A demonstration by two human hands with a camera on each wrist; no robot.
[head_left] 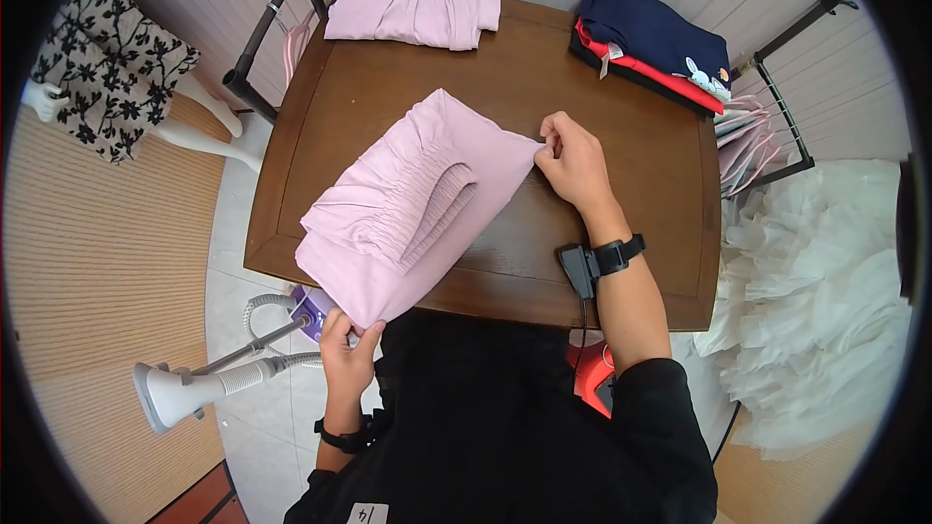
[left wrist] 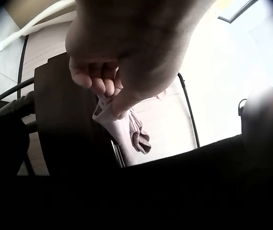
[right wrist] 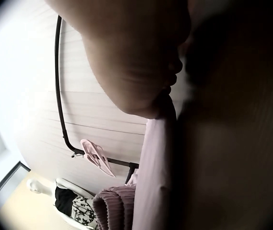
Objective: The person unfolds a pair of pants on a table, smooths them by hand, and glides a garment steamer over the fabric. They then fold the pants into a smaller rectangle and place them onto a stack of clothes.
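Note:
A folded pink garment (head_left: 388, 204) with a gathered elastic waistband lies slantwise over the table's front left part, its near corner past the edge. My left hand (head_left: 348, 354) pinches that near corner between thumb and fingers. At the opposite end, my right hand (head_left: 573, 160) pinches the right corner close over the tabletop. In the left wrist view the left hand (left wrist: 127, 72) grips the pink cloth (left wrist: 115, 122). The right wrist view has the right hand (right wrist: 141, 72) at the end of the stretched pink cloth (right wrist: 153, 177).
On the brown table (head_left: 524, 68), a folded pink garment (head_left: 417, 8) lies at the back left and a stack of folded clothes (head_left: 655, 49) at the back right. A garment steamer (head_left: 184, 396) stands left, a white ruffled dress (head_left: 815, 311) right, and a dressed mannequin (head_left: 116, 68) back left.

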